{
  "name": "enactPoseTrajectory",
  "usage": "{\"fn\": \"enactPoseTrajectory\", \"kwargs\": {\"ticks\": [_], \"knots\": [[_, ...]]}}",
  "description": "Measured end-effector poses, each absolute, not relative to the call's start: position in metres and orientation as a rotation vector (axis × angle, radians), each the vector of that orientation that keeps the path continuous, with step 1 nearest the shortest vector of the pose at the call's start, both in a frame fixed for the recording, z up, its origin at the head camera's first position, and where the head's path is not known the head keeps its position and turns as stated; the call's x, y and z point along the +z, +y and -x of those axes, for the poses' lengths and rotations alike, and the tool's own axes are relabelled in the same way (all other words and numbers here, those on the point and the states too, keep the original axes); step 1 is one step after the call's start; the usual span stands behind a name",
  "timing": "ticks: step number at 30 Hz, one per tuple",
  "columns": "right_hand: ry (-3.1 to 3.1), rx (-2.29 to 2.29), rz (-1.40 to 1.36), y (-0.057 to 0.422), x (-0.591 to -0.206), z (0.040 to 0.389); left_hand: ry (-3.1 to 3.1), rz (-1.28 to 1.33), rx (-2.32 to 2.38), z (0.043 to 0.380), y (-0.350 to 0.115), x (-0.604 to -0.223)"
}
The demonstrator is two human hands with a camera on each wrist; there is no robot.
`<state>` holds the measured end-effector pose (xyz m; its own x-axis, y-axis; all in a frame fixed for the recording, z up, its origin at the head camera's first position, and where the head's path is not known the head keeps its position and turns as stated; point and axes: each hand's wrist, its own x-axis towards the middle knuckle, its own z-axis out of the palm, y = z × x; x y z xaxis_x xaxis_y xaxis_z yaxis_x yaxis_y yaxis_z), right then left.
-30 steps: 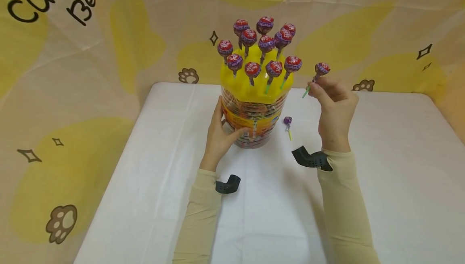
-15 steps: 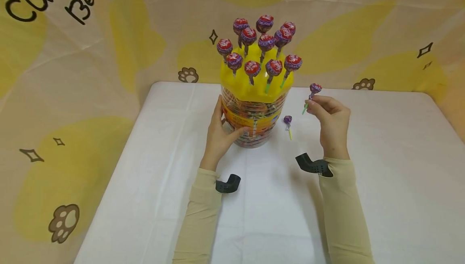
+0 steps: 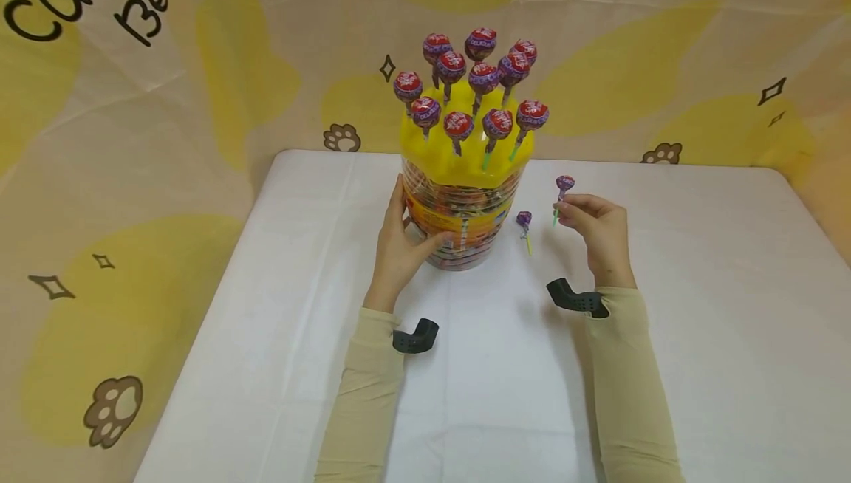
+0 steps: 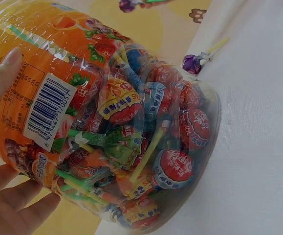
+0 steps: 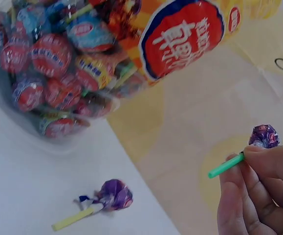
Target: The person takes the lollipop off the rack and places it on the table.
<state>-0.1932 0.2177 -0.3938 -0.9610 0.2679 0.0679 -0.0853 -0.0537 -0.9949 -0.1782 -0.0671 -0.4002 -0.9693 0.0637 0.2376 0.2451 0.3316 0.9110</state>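
Observation:
A clear plastic jar [image 3: 459,206] full of wrapped lollipops stands on the table under a yellow lid [image 3: 442,165]. Several red-and-purple lollipops [image 3: 497,125] stick up from that lid. My left hand [image 3: 402,250] holds the jar's near left side, its thumb lying across the orange label [image 4: 14,98]. Right of the jar, my right hand [image 3: 598,235] pinches a purple-wrapped lollipop [image 3: 564,184] by its green stick [image 5: 227,166], head up, above the table. Between jar and right hand, another purple lollipop [image 3: 524,218] with a yellow stick [image 5: 75,218] lies on the tabletop.
The white table [image 3: 492,394] reaches back to a beige-and-yellow cloth backdrop [image 3: 598,47] printed with paw marks and lettering. A black wrist mount [image 3: 416,337] sits at the left cuff, and another black mount [image 3: 577,298] at the right one.
My right hand has come down and a little to the left with its lollipop, closer to the one on the table. The left hand keeps its hold on the jar.

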Motion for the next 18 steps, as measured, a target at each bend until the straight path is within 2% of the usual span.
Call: {"fn": "enactPoseTrajectory", "kwargs": {"ticks": [18], "knots": [[-2.320, 2.142, 0.262, 0.233, -0.435, 0.203, -2.433, 0.271, -1.713, 0.179, -0.067, -0.401]]}}
